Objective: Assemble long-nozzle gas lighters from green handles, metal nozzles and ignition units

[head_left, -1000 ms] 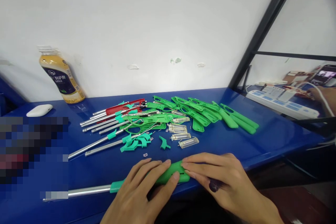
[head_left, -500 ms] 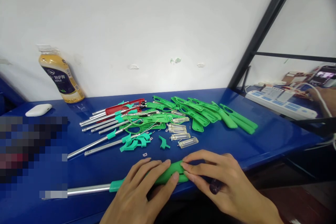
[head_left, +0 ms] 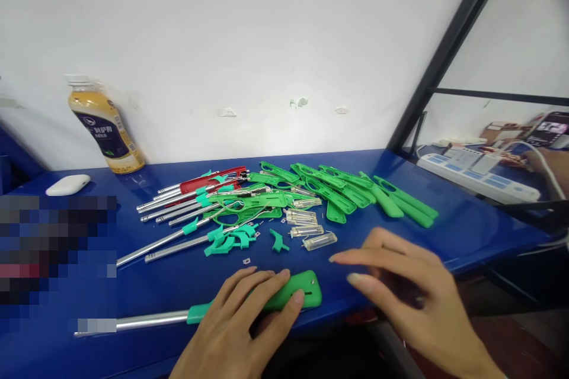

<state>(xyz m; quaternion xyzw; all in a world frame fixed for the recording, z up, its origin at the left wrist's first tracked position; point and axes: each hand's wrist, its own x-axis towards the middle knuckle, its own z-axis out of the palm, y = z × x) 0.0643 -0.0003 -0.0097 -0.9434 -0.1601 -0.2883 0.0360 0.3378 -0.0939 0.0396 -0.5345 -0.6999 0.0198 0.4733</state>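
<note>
A long-nosed lighter with a green handle (head_left: 306,291) and a silver tube (head_left: 151,321) lies along the table's front edge. My left hand (head_left: 242,314) presses over the handle, fingers on top and thumb along the near side. A small metal screw (head_left: 312,281) shows in a hole near the handle's end. Right of it, apart from the lighter, is my right hand (head_left: 409,284), thumb and index finger spread. Its other fingers curl round a dark handle, mostly hidden, that looks like a screwdriver (head_left: 418,302).
Behind lie green handle shells (head_left: 340,189), silver tubes (head_left: 175,243), teal triggers (head_left: 231,238), clear fuel tanks (head_left: 320,241) and a red shell (head_left: 208,182). A bottle (head_left: 104,130) and white case (head_left: 68,185) stand left. A power strip (head_left: 478,177) and another person's hand (head_left: 553,169) are at right.
My right hand has left the lighter's handle end and moved right, its thumb and index finger parting. The screw at the handle's end is now uncovered. My left hand stays put.
</note>
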